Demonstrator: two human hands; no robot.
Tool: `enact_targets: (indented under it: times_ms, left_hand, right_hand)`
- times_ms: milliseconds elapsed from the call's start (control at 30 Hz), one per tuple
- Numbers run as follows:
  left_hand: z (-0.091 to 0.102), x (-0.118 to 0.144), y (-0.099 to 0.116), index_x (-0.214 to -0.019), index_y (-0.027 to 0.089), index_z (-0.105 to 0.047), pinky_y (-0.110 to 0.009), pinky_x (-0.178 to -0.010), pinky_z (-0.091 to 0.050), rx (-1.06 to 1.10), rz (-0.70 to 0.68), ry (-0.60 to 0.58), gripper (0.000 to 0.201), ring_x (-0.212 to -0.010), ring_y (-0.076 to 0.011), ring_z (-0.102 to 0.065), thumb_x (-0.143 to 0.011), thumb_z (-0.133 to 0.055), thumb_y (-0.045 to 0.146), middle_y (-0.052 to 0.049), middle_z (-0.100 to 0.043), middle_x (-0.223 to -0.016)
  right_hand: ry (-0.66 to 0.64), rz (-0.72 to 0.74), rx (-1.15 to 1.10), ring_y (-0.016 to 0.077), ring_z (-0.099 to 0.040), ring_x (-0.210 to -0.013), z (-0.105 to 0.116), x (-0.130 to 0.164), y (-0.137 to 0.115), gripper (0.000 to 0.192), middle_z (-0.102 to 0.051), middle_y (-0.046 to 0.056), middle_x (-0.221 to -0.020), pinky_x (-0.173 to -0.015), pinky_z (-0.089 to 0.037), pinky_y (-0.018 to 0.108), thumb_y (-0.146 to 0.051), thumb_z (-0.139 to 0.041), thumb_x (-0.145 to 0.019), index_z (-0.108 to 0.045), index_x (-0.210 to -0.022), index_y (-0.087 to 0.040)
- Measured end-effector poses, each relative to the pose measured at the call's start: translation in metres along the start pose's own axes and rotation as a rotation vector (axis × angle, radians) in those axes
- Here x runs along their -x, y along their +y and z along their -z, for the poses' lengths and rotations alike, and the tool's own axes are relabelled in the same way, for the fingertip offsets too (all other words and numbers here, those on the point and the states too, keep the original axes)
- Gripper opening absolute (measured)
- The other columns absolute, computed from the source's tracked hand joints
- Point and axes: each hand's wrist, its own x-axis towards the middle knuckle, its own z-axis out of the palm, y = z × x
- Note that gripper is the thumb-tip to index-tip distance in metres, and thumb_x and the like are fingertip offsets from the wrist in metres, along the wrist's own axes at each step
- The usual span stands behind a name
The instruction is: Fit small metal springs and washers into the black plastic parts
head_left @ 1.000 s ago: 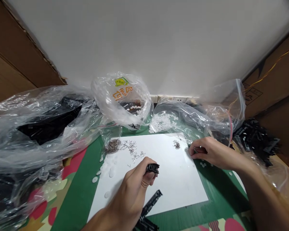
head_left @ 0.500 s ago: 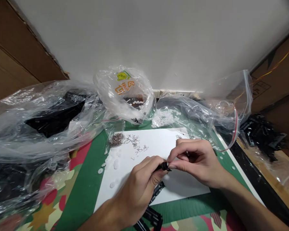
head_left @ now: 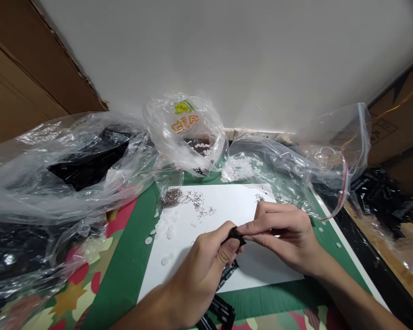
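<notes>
Black plastic clip point(head_left: 237, 235) sits pinched between both hands over the near part of the white sheet point(head_left: 227, 206): left hand point(head_left: 201, 270) closed around its lower end, right hand point(head_left: 282, 233) fingertips pressed on its top. Small wire springs point(head_left: 199, 204) lie scattered farther off.

**Hands meet over sheet at centre of crowded tabletop**

A paper sheet point(head_left: 227, 215) lies mid-tabletop point(head_left: 124, 275). Above its near half, the left hand point(head_left: 199, 270) and right hand point(head_left: 282, 233) meet on a small clip part point(head_left: 236, 234). Wire springs point(head_left: 199, 204) lie scattered on the sheet's far left, discs point(head_left: 165, 229) along its left edge. Bags point(head_left: 72, 169) crowd the left and rear. Loose parts point(head_left: 382, 197) sit far right.
</notes>
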Motion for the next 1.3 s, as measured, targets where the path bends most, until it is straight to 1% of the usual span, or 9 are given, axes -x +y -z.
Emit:
enact_targets:
  times_ms: [300, 467, 567, 667, 767, 900, 1067, 1200, 1300]
  left_hand:
    - [-0.003, 0.002, 0.007, -0.093, 0.020, -0.052, -0.029, -0.071, -0.036, 0.157, 0.054, 0.018, 0.045, -0.076, -0.0147, -0.040, -0.113, -0.039, 0.059, 0.003, -0.043, -0.083]
    - [-0.004, 0.004, 0.017, -0.092, 0.019, -0.053, -0.027, -0.070, -0.036, 0.258, 0.039, 0.024, 0.046, -0.076, -0.0139, -0.038, -0.113, -0.039, 0.057, 0.002, -0.044, -0.084]
    - [-0.004, 0.005, 0.017, -0.095, 0.019, -0.054, -0.027, -0.069, -0.035, 0.299, -0.013, 0.051, 0.044, -0.076, -0.0138, -0.038, -0.113, -0.040, 0.057, 0.002, -0.044, -0.086]
    - [-0.003, 0.007, 0.014, -0.096, 0.020, -0.051, -0.029, -0.070, -0.033, 0.171, -0.100, 0.048, 0.042, -0.074, -0.0142, -0.039, -0.112, -0.043, 0.058, 0.003, -0.043, -0.083]
    - [-0.003, 0.007, 0.013, -0.091, 0.021, -0.046, -0.031, -0.067, -0.028, 0.114, -0.167, 0.012, 0.045, -0.070, -0.0141, -0.034, -0.109, -0.047, 0.063, 0.005, -0.038, -0.078]
    - [-0.004, 0.007, 0.016, -0.083, 0.020, -0.047, -0.031, -0.066, -0.028, 0.280, -0.117, -0.022, 0.049, -0.070, -0.0142, -0.034, -0.108, -0.048, 0.062, 0.003, -0.040, -0.077]
    - [-0.005, 0.007, 0.023, -0.076, 0.019, -0.049, -0.030, -0.067, -0.029, 0.416, -0.085, 0.018, 0.044, -0.070, -0.0138, -0.035, -0.105, -0.054, 0.051, 0.002, -0.045, -0.075]
    - [-0.005, 0.009, 0.020, -0.079, 0.020, -0.049, -0.028, -0.065, -0.030, 0.546, 0.009, 0.137, 0.045, -0.070, -0.0139, -0.034, -0.101, -0.059, 0.058, 0.002, -0.043, -0.077]
    - [-0.001, 0.007, 0.015, -0.076, 0.020, -0.046, -0.028, -0.065, -0.031, 0.485, -0.021, 0.153, 0.047, -0.069, -0.0137, -0.033, -0.104, -0.056, 0.057, 0.002, -0.040, -0.073]
  right_hand:
    - [-0.003, 0.130, 0.124, 0.0122, -0.057, -0.061, -0.008, 0.001, -0.004, 0.023, -0.062, 0.002, -0.073, -0.054, -0.043, 0.025, -0.003, -0.069, -0.097, -0.081, -0.113, -0.014]
    - [-0.089, 0.114, 0.111, 0.0139, -0.058, -0.065, -0.002, 0.006, -0.004, 0.044, -0.063, 0.003, -0.080, -0.056, -0.044, 0.027, -0.001, -0.062, -0.099, -0.076, -0.136, -0.021]
    - [-0.014, 0.041, 0.132, 0.0148, -0.058, -0.068, -0.001, 0.009, -0.001, 0.047, -0.063, 0.002, -0.081, -0.059, -0.044, 0.028, -0.007, -0.062, -0.101, -0.072, -0.142, -0.028]
    - [0.122, -0.143, 0.226, 0.0137, -0.052, -0.063, -0.003, 0.005, 0.007, 0.034, -0.061, 0.000, -0.079, -0.056, -0.040, 0.027, -0.021, -0.064, -0.105, -0.075, -0.136, -0.028]
    - [-0.062, -0.261, 0.397, 0.0135, -0.055, -0.064, -0.011, -0.011, 0.014, 0.022, -0.065, 0.001, -0.085, -0.058, -0.041, 0.027, -0.027, -0.065, -0.104, -0.079, -0.121, -0.026]
    - [-0.396, -0.196, 0.558, 0.0131, -0.062, -0.069, -0.035, -0.046, 0.016, 0.020, -0.070, 0.002, -0.096, -0.062, -0.041, 0.026, -0.023, -0.063, -0.105, -0.082, -0.109, -0.027]
    - [-0.482, 0.021, 0.533, 0.0117, -0.060, -0.071, -0.074, -0.081, 0.026, 0.014, -0.069, 0.001, -0.094, -0.058, -0.035, 0.026, -0.022, -0.067, -0.105, -0.081, -0.107, -0.024]
    - [-0.519, 0.098, 0.553, 0.0093, -0.046, -0.060, -0.095, -0.093, 0.038, 0.016, -0.063, -0.002, -0.083, -0.051, -0.027, 0.028, -0.011, -0.075, -0.095, -0.081, -0.091, -0.025]
    - [-0.499, 0.124, 0.572, 0.0095, -0.039, -0.057, -0.102, -0.100, 0.043, 0.015, -0.064, -0.003, -0.083, -0.047, -0.023, 0.030, -0.009, -0.080, -0.088, -0.079, -0.084, -0.024]
